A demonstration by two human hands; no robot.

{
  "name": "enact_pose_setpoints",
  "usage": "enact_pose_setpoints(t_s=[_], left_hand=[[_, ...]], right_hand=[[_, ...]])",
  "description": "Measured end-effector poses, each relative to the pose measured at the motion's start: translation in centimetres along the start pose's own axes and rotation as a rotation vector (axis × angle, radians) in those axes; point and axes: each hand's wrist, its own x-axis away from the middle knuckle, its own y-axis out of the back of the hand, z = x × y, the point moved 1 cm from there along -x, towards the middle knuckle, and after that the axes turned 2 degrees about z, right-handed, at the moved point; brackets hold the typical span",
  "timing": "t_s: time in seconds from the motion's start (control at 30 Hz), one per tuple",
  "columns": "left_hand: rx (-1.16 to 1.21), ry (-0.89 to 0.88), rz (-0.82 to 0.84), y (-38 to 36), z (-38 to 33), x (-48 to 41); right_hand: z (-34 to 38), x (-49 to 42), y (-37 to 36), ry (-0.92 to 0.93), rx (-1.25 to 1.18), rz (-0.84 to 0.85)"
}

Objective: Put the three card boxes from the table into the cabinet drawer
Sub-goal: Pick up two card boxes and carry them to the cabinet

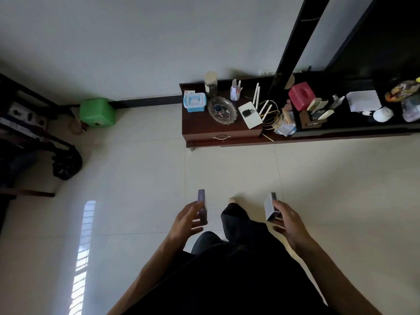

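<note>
My left hand [185,221] grips a purple card box [201,205], held edge-up over the tiled floor. A white and blue card box [271,206] sits in my right hand [288,220]; it looks thick and may be two boxes stacked, I cannot tell. Both hands are held low in front of my body. Ahead stands the dark wooden cabinet [204,126], its drawer [221,138] closed, with a pale curved handle on the front. The hands are well short of it, about a tile and a half away.
The cabinet top carries a blue-white case [195,101], a glass dish [222,110], a white router [251,114], a red tissue box [301,95] and a TV. A green stool [97,112] stands by the wall. A black bag [67,163] lies at the left.
</note>
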Motion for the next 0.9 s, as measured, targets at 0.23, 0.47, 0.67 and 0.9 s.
enact_pose_setpoints(t_s=[0.23,0.47,0.67,0.9], left_hand=[[0.083,-0.018,-0.028,0.7,-6.6,-3.7],[0.201,0.031,-0.033,4.7,-11.4,-8.0],[0.173,0.078,-0.043,10.2,-16.8,-14.1],[0.088,0.064,-0.006,14.3,-23.7,-20.9]], right_hand=[[9.3,-6.0,-2.7,-0.006,0.097,0.067],[16.8,-11.2,-8.3,-0.004,0.141,0.109],[22.2,-16.2,-14.6,-0.007,0.170,0.074],[27.3,-20.0,-20.3,-0.051,0.146,0.109]])
